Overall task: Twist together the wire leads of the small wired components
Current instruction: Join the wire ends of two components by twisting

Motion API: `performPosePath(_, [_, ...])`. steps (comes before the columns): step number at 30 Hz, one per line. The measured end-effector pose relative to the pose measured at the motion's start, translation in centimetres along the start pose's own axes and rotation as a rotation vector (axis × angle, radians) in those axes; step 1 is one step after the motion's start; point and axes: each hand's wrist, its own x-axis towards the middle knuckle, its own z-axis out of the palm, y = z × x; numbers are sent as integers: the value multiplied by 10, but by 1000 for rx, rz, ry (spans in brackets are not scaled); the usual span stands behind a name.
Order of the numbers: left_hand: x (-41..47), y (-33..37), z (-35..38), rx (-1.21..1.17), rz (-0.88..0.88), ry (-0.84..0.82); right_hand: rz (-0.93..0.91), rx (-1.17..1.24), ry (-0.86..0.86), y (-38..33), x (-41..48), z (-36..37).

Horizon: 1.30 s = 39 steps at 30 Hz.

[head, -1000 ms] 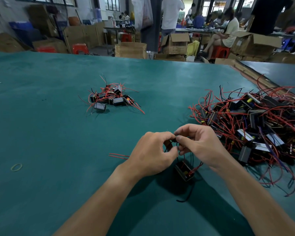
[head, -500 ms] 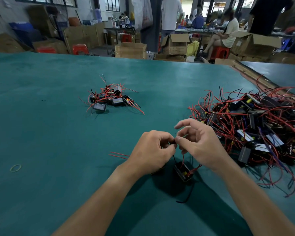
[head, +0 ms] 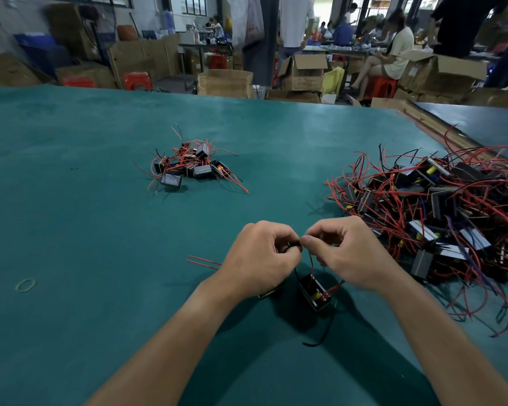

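Component [head: 316,291] lies below left hand [head: 261,256] and right hand [head: 352,253], both pinching its leads [head: 312,263].

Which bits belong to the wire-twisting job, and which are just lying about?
In the job: left hand, right hand, the wire leads they pinch, the black component below, the big pile at right, the small pile beyond.
Lying about: rubber band, cardboard boxes, red stools.
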Motion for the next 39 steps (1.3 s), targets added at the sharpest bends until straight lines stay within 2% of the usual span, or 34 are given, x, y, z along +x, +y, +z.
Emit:
performPosePath(5, [0, 1, -1, -18, 19, -27, 53, 57, -14, -2, 1, 0])
performPosePath(11, [-1, 2, -2, 131, 89, -6, 244, 158, -64, -1, 3, 4])
performPosePath(14, [-1, 2, -1, 113, 64, -20, 280, 223, -76, -2, 4, 5])
performPosePath(21, [3, 2, -4, -31, -91, -148, 160, 289, -45, 3, 3, -1])
performPosePath(29, [3, 3, -6, -153, -206, -193, -19, 49, 13, 4, 1, 0])
performPosePath(35, [3, 3, -6, -87, -191, -165, -11, -14, 42, 3, 2, 1])
performPosePath(39, [1, 2, -4, 77, -113, -127, 29, -27, 15, 5, 2, 1])
